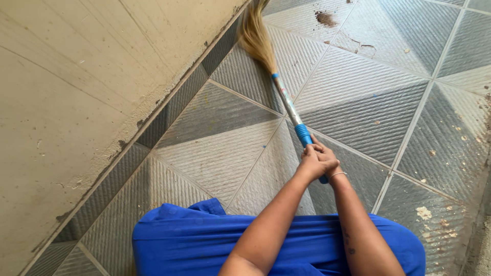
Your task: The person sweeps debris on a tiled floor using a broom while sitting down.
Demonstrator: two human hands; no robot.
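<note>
Both hands, left hand [311,162] and right hand [327,156], clasped together around blue grip of broom [286,99]; bristles against wall [76,102] on tiled floor [409,102].

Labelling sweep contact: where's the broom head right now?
In the head view, the straw-coloured bristle broom head is at top centre, on the grey patterned floor tiles beside the beige wall base, left of a brown dirt patch.

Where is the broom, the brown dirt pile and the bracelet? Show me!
broom [287,100]: head view, on the shiny middle of its handle.
brown dirt pile [325,19]: head view, on the dark clump lying on the floor tile.
bracelet [337,174]: head view, on the thin band at the right wrist.
</note>
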